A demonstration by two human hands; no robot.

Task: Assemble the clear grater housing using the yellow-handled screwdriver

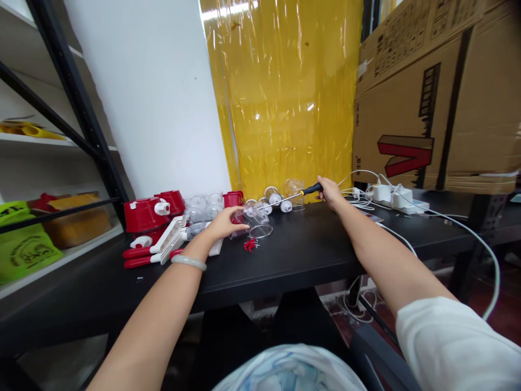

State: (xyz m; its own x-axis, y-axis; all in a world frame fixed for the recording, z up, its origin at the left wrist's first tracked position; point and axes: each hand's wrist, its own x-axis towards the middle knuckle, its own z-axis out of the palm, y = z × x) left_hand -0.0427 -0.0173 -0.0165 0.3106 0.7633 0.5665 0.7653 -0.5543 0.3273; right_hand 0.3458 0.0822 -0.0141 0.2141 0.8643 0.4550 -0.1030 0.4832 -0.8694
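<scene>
My left hand (227, 222) is closed around a clear plastic cup-like part (260, 220) lying on its side on the black table. In my right hand (328, 193) is a screwdriver (311, 189) with a black and yellow handle. Its long metal shaft points left, and the tip reaches the clear part near my left fingers; the exact contact is too small to make out. Just in front of the clear part lies a small pile of red pieces (251, 244). Behind it rest several white-capped clear parts (286, 206).
Red housings (146, 214), white levers with red grips (163, 244) and clear cups (203, 205) crowd the table's left. White chargers and cables (402, 198) lie at the right, below a large cardboard box (431, 108). A yellow plastic curtain (285, 98) hangs behind.
</scene>
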